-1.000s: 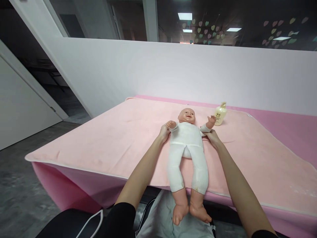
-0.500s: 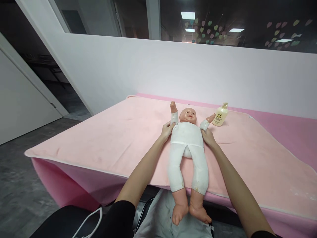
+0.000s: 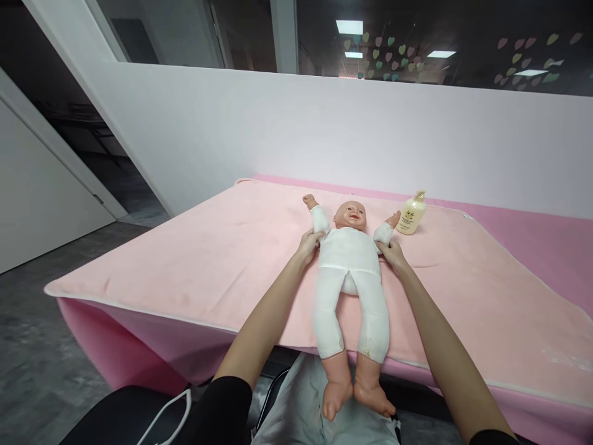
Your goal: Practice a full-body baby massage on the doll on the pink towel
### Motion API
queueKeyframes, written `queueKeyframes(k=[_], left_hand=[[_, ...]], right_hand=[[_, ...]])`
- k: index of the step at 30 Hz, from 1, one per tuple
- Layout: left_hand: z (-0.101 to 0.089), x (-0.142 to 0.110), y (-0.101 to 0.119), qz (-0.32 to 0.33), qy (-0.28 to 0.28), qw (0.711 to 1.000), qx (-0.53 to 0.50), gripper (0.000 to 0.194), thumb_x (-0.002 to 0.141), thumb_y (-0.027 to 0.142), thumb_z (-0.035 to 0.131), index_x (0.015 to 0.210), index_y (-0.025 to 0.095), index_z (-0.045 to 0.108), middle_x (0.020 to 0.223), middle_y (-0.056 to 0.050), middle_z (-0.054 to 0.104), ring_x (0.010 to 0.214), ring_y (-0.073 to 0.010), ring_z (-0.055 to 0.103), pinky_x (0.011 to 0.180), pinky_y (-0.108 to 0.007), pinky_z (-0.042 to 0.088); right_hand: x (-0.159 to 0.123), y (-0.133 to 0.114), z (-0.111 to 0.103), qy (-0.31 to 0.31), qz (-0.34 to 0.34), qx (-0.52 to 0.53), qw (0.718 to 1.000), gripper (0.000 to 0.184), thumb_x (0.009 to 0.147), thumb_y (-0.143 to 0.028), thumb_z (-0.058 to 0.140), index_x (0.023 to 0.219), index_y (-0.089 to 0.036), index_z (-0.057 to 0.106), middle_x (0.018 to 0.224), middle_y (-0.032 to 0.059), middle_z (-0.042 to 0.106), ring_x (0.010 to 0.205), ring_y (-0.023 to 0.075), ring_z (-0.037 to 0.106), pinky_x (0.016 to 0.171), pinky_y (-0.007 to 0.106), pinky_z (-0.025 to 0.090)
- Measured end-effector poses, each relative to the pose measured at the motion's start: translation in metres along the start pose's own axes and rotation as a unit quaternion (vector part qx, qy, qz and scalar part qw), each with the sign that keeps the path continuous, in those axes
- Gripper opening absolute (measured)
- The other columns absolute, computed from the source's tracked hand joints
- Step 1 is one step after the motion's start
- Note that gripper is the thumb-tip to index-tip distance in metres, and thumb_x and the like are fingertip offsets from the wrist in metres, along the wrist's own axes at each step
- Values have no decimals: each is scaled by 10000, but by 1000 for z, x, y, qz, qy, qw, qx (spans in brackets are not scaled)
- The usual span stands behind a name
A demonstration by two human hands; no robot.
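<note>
Left fingers (image 3: 316, 236) and right fingers (image 3: 384, 248) grip the doll (image 3: 349, 250) by its arms (image 3: 319, 218) beside a bottle (image 3: 410, 216).

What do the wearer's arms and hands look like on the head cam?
Left sleeve and right sleeve: plain black, ending near the elbows. Forearms bare. Left hand and right hand: no gloves, no wristbands visible. White cord loops beside the left sleeve; can't tell if attached.
</note>
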State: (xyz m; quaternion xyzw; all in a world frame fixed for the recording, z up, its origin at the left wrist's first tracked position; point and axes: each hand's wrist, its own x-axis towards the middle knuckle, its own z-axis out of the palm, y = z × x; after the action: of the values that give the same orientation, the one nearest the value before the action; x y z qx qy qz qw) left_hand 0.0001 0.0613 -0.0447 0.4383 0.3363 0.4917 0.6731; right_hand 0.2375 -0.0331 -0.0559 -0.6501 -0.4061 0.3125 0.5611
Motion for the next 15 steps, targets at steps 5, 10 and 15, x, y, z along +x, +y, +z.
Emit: queueKeyframes(k=[5,10,15], left_hand=[[-3,-2,4,-23,-51,996,-73,197,620,227,670,769,151,567,654,3,556,601,-114,517,603,-245,406],[-5,-6,2,-35,-99,992,-70,248,679,358,677,682,166,520,626,14,495,575,-96,465,585,-241,393],[-3,-4,2,-31,-46,997,-48,262,655,344,695,673,166,503,618,10,496,565,-96,471,587,-243,410]], right_hand=[[2,1,-14,-80,20,119,990,374,466,-212,717,828,-152,643,855,50,663,789,200,609,747,327,506],[5,7,-20,-93,-16,95,991,391,529,-302,720,894,-182,646,990,54,640,885,191,588,802,325,488],[7,8,-19,-84,-54,79,992,486,484,-311,760,934,-190,621,978,64,645,961,215,568,852,355,469]])
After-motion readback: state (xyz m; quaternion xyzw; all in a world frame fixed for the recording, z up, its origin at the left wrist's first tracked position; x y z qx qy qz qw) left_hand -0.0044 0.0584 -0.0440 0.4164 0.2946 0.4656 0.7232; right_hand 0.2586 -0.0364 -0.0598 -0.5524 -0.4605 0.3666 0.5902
